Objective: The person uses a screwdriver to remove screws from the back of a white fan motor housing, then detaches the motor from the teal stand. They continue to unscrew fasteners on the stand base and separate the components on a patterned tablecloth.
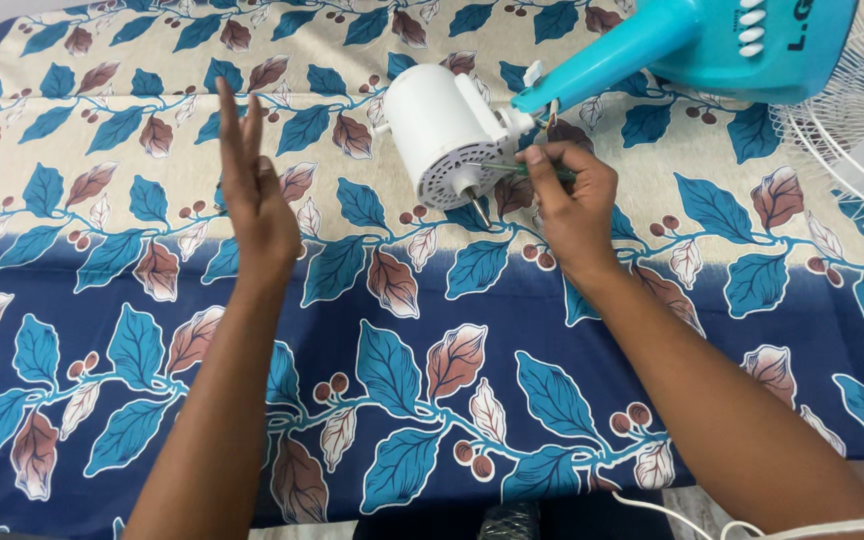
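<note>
- Your right hand [574, 205], just right of the frame's centre, pinches a slim green-handled screwdriver [522, 170]; the fingers [542, 172] are curled tight around its handle and the shaft points left toward the motor.
- The white fan motor housing [444, 135] lies on its side at upper centre, its vented end and bare metal shaft [478, 203] turned toward you; the screwdriver tip meets its right edge.
- Your left hand [255, 195] is raised at left of centre, well apart from the motor, palm edge-on, fingers [235, 125] straight, together and pointing up, holding nothing.
- A turquoise fan stand [672, 45] runs from the motor's neck to the upper right corner, where its base carries a row of white buttons [750, 25].
- A white wire fan guard [852, 130] shows at the right edge, partly cut off by the frame.
- Everything rests on a counter draped in a leaf-patterned cloth [132, 260], cream in the upper half and navy below, with blue and brown leaves.
- A white cord [732, 527] trails along the lower right corner, under your right forearm.
</note>
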